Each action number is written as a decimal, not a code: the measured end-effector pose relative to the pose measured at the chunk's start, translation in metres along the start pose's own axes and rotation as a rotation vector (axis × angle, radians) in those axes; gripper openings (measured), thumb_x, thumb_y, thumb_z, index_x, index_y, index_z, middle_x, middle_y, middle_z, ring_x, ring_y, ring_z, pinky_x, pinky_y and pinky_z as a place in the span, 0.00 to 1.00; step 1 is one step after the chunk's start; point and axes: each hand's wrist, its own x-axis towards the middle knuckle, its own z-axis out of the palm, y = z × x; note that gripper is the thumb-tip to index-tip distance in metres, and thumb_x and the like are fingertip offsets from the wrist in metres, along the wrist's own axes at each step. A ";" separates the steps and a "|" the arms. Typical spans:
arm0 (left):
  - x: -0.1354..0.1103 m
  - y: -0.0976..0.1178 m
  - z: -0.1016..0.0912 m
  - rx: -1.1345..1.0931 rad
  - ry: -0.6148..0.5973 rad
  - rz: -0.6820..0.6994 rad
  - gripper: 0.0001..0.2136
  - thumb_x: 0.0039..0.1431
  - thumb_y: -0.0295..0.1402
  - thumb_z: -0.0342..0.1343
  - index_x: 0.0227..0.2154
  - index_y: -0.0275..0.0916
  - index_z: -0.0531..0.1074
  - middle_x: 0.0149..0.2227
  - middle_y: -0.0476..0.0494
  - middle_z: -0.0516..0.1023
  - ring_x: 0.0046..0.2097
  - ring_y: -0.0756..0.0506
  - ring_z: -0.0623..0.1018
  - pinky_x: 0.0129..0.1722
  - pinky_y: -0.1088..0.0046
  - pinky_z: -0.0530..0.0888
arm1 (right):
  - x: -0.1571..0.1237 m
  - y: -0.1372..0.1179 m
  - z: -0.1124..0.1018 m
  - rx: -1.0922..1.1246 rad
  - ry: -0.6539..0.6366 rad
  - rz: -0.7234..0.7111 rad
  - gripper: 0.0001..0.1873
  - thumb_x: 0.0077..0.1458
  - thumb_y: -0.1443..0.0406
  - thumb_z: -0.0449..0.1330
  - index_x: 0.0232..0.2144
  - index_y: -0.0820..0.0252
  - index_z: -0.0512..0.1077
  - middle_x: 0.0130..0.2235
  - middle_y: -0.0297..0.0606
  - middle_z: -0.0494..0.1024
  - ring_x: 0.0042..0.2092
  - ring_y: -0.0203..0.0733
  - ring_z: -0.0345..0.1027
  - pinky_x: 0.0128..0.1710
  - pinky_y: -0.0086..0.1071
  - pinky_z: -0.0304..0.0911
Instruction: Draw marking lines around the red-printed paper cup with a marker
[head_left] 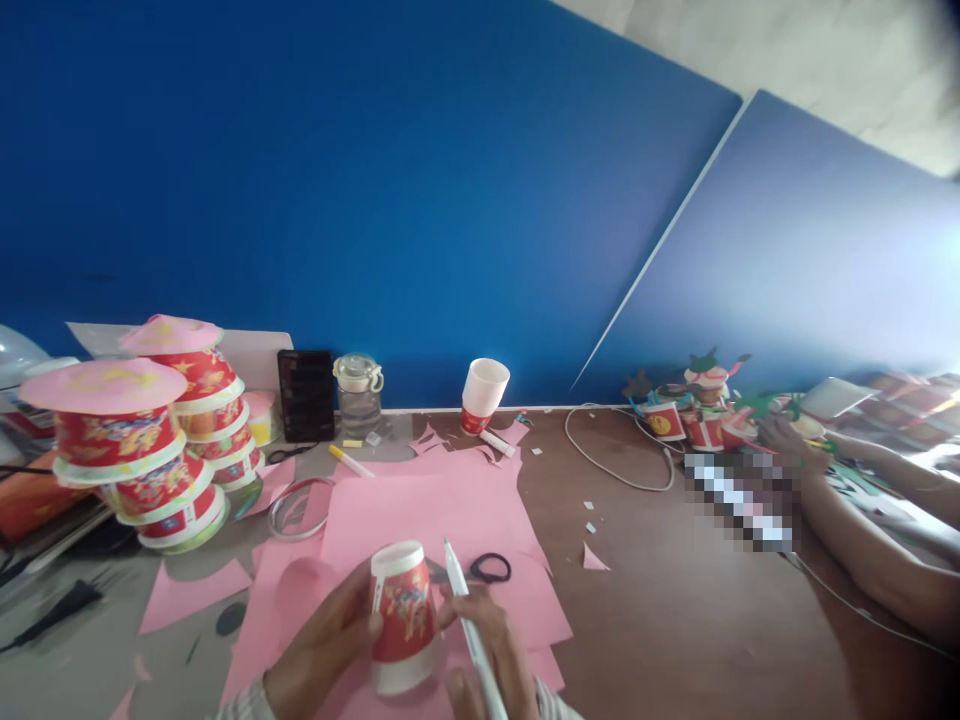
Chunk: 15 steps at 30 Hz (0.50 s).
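My left hand (pixel 322 640) grips a red and white paper cup (pixel 405 620) by its left side, over the pink paper. The cup is bottom up, its narrow end at the top. In my right hand (pixel 491 640) is a white marker (pixel 474 640), its thin tip pointing up and away; the fingers of this hand are close to the cup's right side. Under both hands lie sheets of pink paper (pixel 420 510). Scissors with a black handle (pixel 490 568) rest on the paper just beyond my right hand, their blades partly hidden.
Stacked cup towers with pink paper roofs (pixel 120 440) stand at left. Behind the paper are a glass jug (pixel 360 395), a black device (pixel 306 395), a roll of tape (pixel 300 510) and a stack of cups (pixel 484 390). At right, another person's arms (pixel 870 530) work beside cup crafts (pixel 705 410).
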 end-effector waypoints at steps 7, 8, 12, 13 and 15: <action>-0.003 -0.001 0.004 -0.017 -0.061 0.004 0.27 0.40 0.38 0.60 0.45 0.44 0.58 0.41 0.43 0.70 0.44 0.38 0.67 0.43 0.59 0.64 | 0.005 0.005 0.002 0.064 -0.126 -0.168 0.14 0.51 0.56 0.54 0.35 0.57 0.70 0.24 0.36 0.76 0.23 0.44 0.71 0.23 0.30 0.68; -0.004 -0.002 0.005 0.012 -0.064 0.014 0.29 0.38 0.37 0.62 0.45 0.45 0.58 0.40 0.44 0.70 0.43 0.38 0.67 0.43 0.60 0.64 | 0.005 0.007 0.001 0.061 -0.162 -0.179 0.15 0.51 0.56 0.53 0.36 0.58 0.70 0.25 0.36 0.77 0.23 0.44 0.71 0.23 0.30 0.68; -0.003 -0.001 0.009 0.092 -0.041 -0.011 0.32 0.33 0.33 0.66 0.44 0.45 0.58 0.34 0.46 0.71 0.37 0.41 0.71 0.34 0.65 0.69 | 0.004 0.011 -0.006 0.041 -0.319 -0.184 0.15 0.51 0.55 0.52 0.34 0.58 0.72 0.25 0.35 0.76 0.22 0.42 0.71 0.22 0.27 0.67; -0.002 -0.001 0.009 0.096 -0.034 -0.024 0.30 0.33 0.32 0.65 0.43 0.44 0.59 0.33 0.46 0.72 0.35 0.41 0.71 0.33 0.66 0.69 | 0.004 0.012 -0.006 0.036 -0.333 -0.184 0.15 0.51 0.55 0.52 0.32 0.57 0.72 0.24 0.34 0.76 0.22 0.41 0.71 0.21 0.27 0.66; 0.000 0.001 0.009 0.083 -0.019 -0.035 0.29 0.35 0.33 0.64 0.42 0.42 0.60 0.34 0.45 0.71 0.36 0.40 0.71 0.34 0.64 0.69 | 0.004 0.012 -0.006 0.035 -0.304 -0.171 0.15 0.52 0.54 0.51 0.31 0.56 0.72 0.24 0.33 0.76 0.22 0.41 0.70 0.22 0.27 0.67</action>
